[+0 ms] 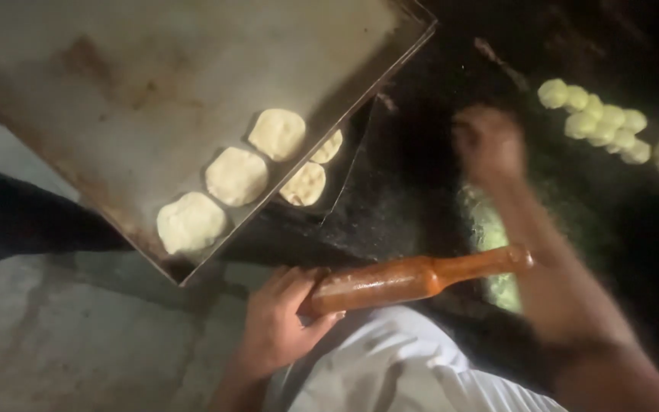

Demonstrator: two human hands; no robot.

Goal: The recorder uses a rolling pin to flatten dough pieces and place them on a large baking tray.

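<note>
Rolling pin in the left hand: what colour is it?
Reddish-brown wood with a glossy sheen, seen in the head view: rolling pin, gripped by the left hand.

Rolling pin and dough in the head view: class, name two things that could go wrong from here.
1. The left hand grips only one end of the rolling pin, so it might tip or slip.
2. The tray juts over two dough discs below; it could press on them.

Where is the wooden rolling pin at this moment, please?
In the head view, the rolling pin lies low at centre, gripped at its near end by the left hand, its far handle passing under the right forearm, below the metal tray.
</note>
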